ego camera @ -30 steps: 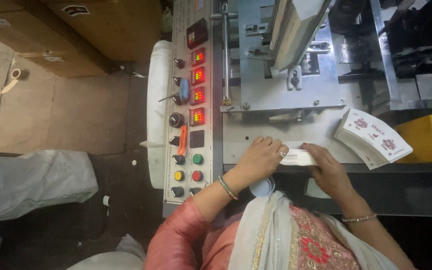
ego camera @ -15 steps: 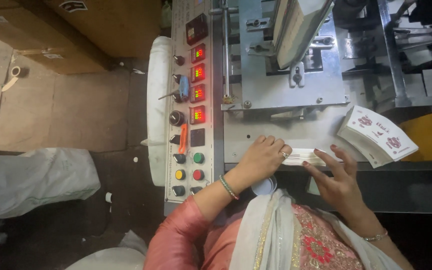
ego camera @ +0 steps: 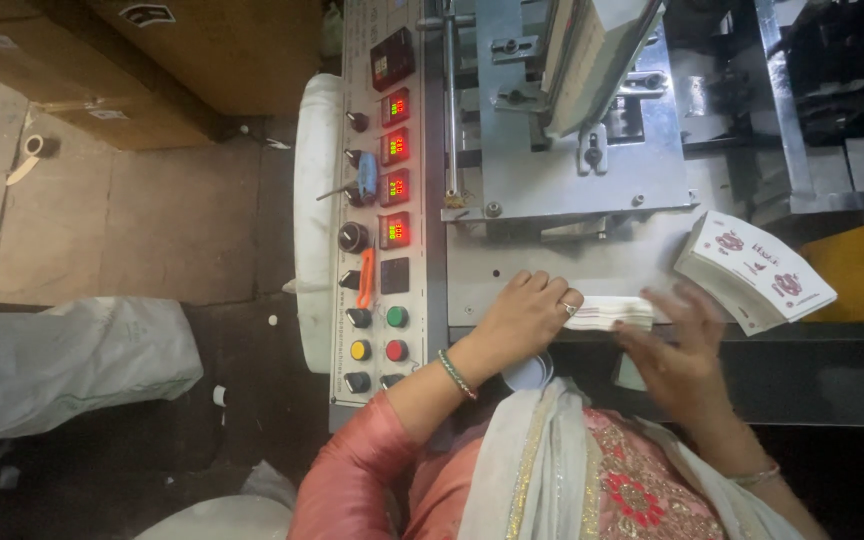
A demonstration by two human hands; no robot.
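Left hand (ego camera: 527, 318): lies palm down on the machine's metal bed (ego camera: 552, 265), fingers curled over the left end of a small white stack of flat cards (ego camera: 612, 313); the grip pins the stack so that its edges stay square.

Right hand (ego camera: 674, 345): blurred, fingers spread and loosely open at the stack's right end; whether the fingertips touch the cards cannot be told, and it grasps nothing that shows.

Card stack: rests on the bed's near edge, between the two hands, lying flat with its long side toward the person.

Printed stack (ego camera: 755, 270): a thicker, fanned pile of white cards with red motifs, tilted on the bed's right end, beside a yellow bin (ego camera: 857, 270); it sits within reach of the right hand.

Control panel (ego camera: 382, 230): just left of the left hand; red lit displays above, then knobs and a column of black, green, yellow and red buttons.

Feed chute (ego camera: 592, 60): slanted metal holder above the bed, angled toward the working surface.

Floor at left: grey sack (ego camera: 62, 365) and brown cartons (ego camera: 202, 50), well apart from the hands.
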